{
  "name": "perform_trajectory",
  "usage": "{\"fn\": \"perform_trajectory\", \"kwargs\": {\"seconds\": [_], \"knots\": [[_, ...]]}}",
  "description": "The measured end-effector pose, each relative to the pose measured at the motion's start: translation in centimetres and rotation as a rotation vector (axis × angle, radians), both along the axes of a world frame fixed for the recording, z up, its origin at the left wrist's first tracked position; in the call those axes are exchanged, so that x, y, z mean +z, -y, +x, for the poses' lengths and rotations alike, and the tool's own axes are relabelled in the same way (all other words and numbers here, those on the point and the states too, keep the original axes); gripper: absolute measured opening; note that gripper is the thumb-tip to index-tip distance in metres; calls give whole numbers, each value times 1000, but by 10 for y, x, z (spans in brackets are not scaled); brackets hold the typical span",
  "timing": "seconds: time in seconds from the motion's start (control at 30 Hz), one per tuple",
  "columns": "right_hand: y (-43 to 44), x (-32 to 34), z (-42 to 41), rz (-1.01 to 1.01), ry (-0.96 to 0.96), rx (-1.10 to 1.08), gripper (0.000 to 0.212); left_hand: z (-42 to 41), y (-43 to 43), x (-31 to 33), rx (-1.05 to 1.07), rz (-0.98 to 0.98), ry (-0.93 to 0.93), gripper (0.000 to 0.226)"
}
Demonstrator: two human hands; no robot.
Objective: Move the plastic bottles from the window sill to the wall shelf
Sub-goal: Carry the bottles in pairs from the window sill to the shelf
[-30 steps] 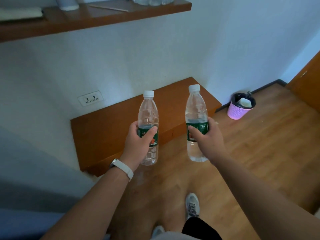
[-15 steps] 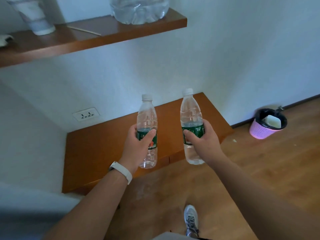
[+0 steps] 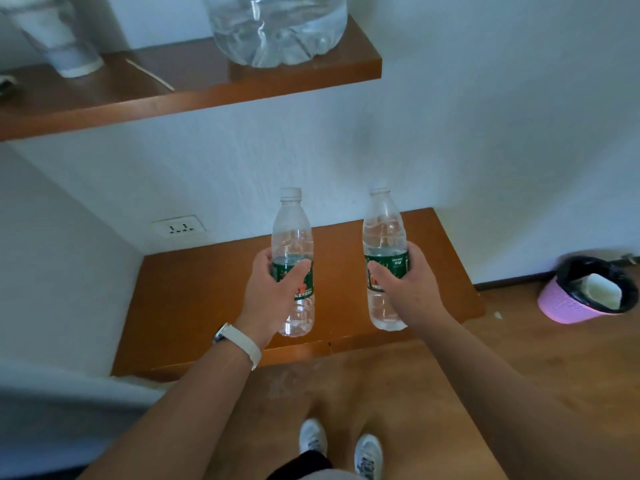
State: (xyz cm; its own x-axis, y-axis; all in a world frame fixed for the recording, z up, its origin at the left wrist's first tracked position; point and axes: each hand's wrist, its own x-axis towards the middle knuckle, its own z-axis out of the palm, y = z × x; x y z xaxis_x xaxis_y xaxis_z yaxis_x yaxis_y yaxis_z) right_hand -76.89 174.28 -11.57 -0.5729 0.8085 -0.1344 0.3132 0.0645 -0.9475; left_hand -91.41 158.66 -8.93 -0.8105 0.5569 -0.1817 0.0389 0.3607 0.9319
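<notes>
Here, left hand (image 3: 273, 292) gripping one upright plastic bottle (image 3: 293, 251) at its green label, right hand (image 3: 403, 285) gripping a second bottle (image 3: 383, 233) likewise, both hovering above the low table (image 3: 194, 299), wall shelf (image 3: 194, 98) sitting well above the hands, large clear jug (image 3: 277, 26) standing on it.

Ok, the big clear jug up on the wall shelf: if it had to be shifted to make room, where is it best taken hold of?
Only the rounded lower body of the big jug shows; its neck is out of view. It sits near the shelf end, so I would cup both sides low, from the front. Both hands hold bottles now, so one must be freed first.
</notes>
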Motion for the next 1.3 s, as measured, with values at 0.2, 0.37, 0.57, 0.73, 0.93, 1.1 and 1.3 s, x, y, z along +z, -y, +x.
{"fn": "perform_trajectory", "kwargs": {"seconds": [0.2,0.37,0.57,0.73,0.93,1.1,1.3], "knots": [[-19,-9,-29,-20,43,8,41,-25,-17,-16,30,-14,19,51],[-40,-16,-59,4,101,13,44,-55,-38,-31,31,23,85,49],[-64,-19,-96,42,134,25,44,-96,-61,-45,17,70,147,47],[-79,-22,-126,53,141,10,48,-127,-84,-52,-9,84,204,45],[-93,-30,-147,42,133,-32,51,-147,-100,-57,-56,106,204,45],[-106,-40,-156,45,141,-15,52,-156,-114,-59,-69,117,172,26],[-125,-55,-168,46,191,11,58,-162,-127,-73,-76,48,118,41]]}}
